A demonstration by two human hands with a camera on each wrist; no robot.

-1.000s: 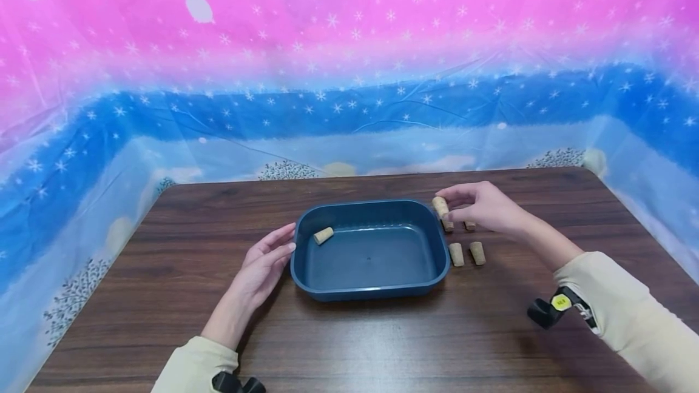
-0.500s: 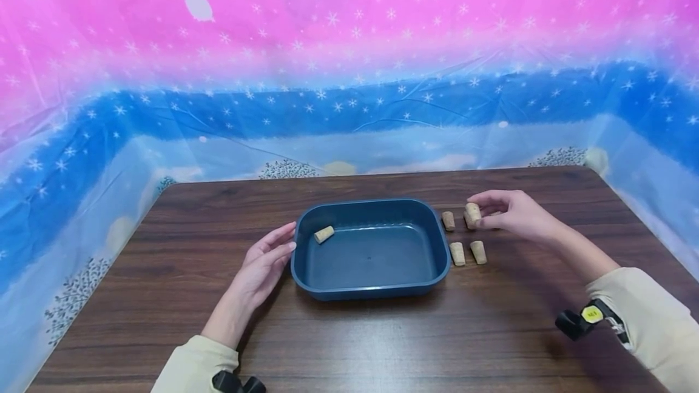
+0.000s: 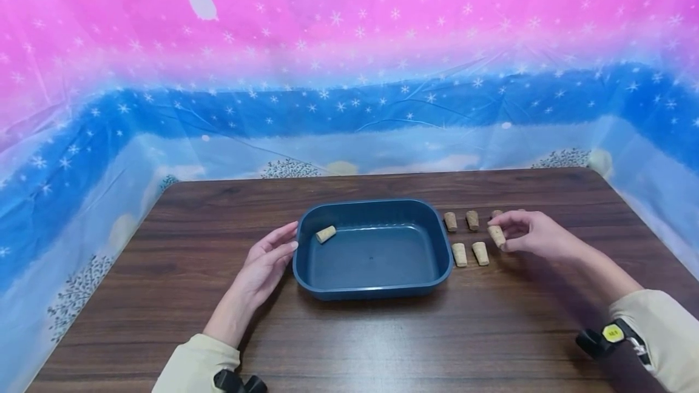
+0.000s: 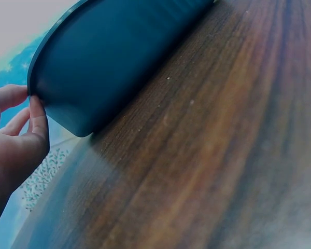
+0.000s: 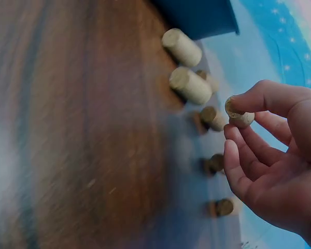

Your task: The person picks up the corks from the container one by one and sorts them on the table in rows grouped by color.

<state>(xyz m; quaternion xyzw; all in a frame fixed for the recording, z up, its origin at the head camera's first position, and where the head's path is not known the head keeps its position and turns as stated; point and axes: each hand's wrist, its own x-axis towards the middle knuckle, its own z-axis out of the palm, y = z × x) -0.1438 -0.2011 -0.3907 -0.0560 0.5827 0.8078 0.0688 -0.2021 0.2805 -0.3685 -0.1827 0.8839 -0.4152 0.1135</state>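
A cork (image 3: 496,236) is pinched between the thumb and fingers of my right hand (image 3: 537,236), tilted above the table to the right of the other corks. The right wrist view shows the thumb on the end of that cork (image 5: 242,121). My left hand (image 3: 264,262) touches the left rim of a dark blue plastic basin (image 3: 371,288) with its fingertips and thumb. Inside the basin, near its back left, another cork (image 3: 326,235) lies on its side. Two corks, a nearer one (image 3: 460,255) and its neighbour (image 3: 480,253), form a front row beside the basin.
Behind the front row stand darker-looking corks, including a left one (image 3: 450,221) and a middle one (image 3: 472,221). The right hand partly hides a further cork (image 3: 497,214). More corks (image 5: 224,207) show in the right wrist view. A patterned cloth (image 3: 349,108) surrounds the wooden table (image 3: 360,344).
My right hand has moved right and toward me with the cork, from beside the basin's back right corner past the back-row corks. The left hand and basin have stayed in place.
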